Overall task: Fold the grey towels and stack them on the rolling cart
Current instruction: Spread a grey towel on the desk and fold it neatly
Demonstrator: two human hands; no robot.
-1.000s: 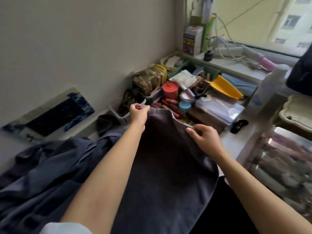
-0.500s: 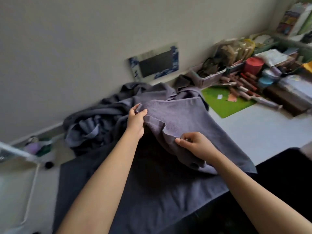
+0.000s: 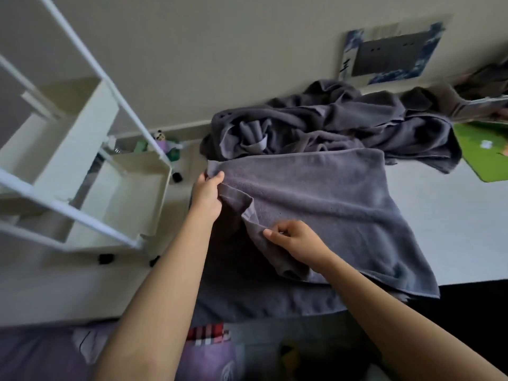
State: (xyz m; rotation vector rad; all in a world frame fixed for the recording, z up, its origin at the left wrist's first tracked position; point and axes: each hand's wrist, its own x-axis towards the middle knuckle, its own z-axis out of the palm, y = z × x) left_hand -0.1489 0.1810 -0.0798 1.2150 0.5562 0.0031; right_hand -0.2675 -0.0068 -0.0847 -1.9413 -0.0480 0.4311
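Soft, even daylight fills the scene, fairly dim and cool, with no hard glare. The white desk (image 3: 453, 215) is the brightest surface; the far right edge is smeared by motion blur, as is the green mat (image 3: 483, 155). Wide-angle distortion bends the white cart (image 3: 90, 166) rails at left. Shadows under the grey towel (image 3: 330, 204) are faint, and the bottom edge is dark and soft.

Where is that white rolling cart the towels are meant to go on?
In the head view, the white rolling cart stands on the left, against the wall, just left of the left hand and the grey towel being folded.
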